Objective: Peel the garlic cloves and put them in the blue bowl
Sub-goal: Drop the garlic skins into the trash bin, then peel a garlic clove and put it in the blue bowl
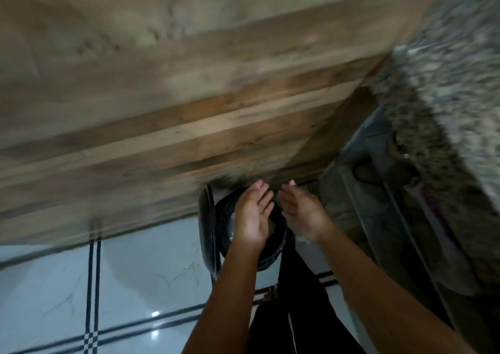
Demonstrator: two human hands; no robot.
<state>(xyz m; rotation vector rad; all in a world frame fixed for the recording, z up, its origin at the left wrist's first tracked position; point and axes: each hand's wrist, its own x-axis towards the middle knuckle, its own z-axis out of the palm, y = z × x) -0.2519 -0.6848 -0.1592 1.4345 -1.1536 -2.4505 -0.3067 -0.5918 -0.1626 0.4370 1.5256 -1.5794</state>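
Hovering both palms over black bin at lower centre, left hand and right hand spread wide, holding nothing. Garlic, blue bowl nowhere in frame. Risk imo: stray peel bits missing bin, landing on tiled floor. Blurry shot tho.

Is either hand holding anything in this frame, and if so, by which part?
Nothing is held. The left hand and right hand are both open, palms facing each other, over an open black bin on the floor.
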